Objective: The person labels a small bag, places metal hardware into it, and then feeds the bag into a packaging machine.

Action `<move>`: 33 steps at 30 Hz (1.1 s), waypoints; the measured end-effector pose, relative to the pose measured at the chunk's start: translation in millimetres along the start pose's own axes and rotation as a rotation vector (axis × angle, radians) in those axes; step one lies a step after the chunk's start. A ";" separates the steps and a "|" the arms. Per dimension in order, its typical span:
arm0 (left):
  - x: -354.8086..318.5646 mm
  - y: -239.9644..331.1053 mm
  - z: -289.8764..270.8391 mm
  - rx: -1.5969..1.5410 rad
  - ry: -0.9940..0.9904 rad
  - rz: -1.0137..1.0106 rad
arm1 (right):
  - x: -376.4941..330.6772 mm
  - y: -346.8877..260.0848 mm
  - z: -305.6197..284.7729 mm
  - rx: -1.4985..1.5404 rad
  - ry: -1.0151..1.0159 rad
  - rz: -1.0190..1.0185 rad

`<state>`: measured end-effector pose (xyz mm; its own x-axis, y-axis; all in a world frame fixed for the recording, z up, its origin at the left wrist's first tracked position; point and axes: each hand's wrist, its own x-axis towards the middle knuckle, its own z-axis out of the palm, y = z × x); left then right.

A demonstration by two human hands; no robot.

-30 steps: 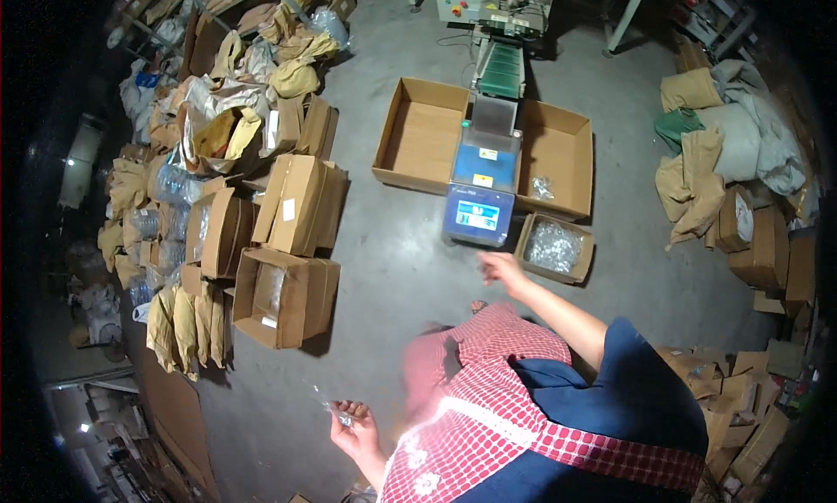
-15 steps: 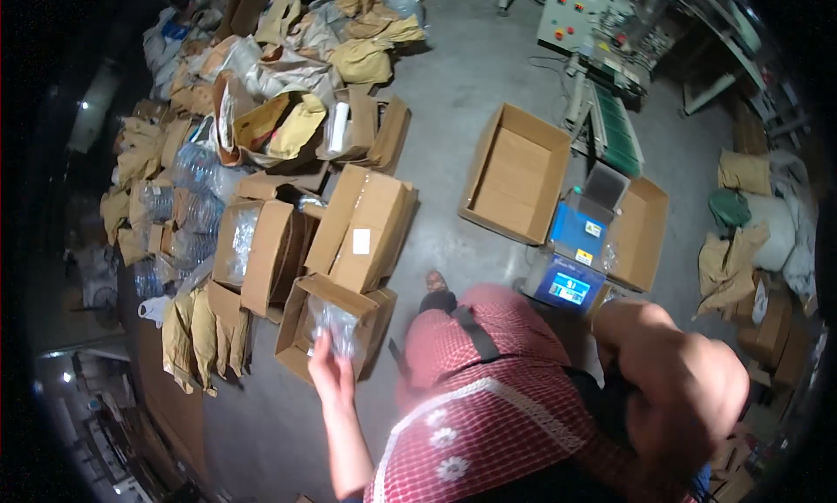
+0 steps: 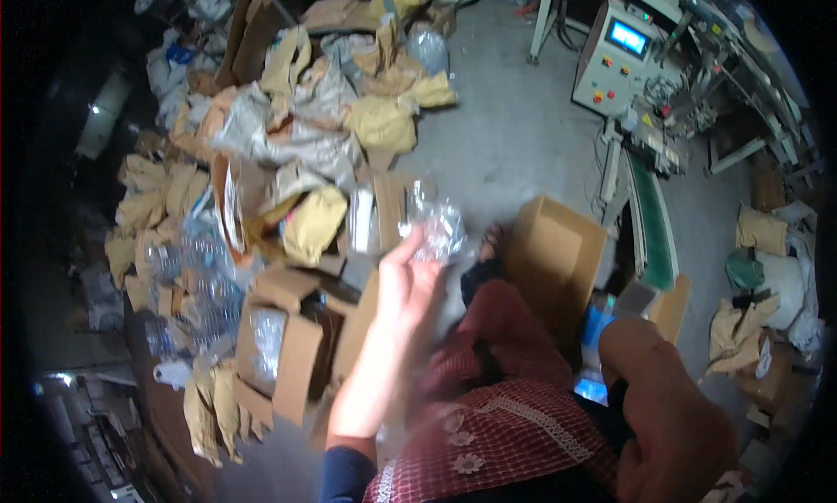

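- small clear crinkled plastic bag (image 3: pixel 436 227): it looks light, soft and slippery; pinch it at the gathered edge.
- your left hand (image 3: pixel 403 287) has its fingers closed on the bag's lower edge, raised above the open brown cardboard boxes (image 3: pixel 292 346).
- your right hand (image 3: pixel 671 416) hangs well apart, blurred; whether it grips anything, you cannot tell.

You have one view, worn on your head and looking steeply down past your lap to the floor. Your left hand (image 3: pixel 403 281) sits near the middle, close to the lens and blurred; your right hand (image 3: pixel 671 424) looms larger at the lower right. Beyond your left fingertips (image 3: pixel 417 238) the cardboard boxes (image 3: pixel 288 346) and a packing machine (image 3: pixel 623 54) lie farther off, bending toward the dark rim.
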<state>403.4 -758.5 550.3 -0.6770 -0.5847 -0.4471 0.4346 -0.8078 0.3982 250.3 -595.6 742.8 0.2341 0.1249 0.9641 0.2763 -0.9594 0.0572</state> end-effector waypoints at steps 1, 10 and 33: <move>25.1 9.9 7.9 0.021 0.034 0.016 | -10.1 14.0 -28.1 -0.008 0.018 -0.003; 236.7 95.4 39.8 -0.063 0.173 -0.007 | -41.4 99.7 -256.4 -0.194 0.120 0.048; 699.7 159.5 273.4 0.275 -0.007 -0.153 | -504.1 95.9 -655.0 -1.421 0.992 1.741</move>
<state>-163.4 -1275.9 520.0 -0.7270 -0.4561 -0.5132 0.1509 -0.8353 0.5286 -451.8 -916.4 431.9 -0.9493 -0.3034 0.0823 -0.2035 0.3937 -0.8965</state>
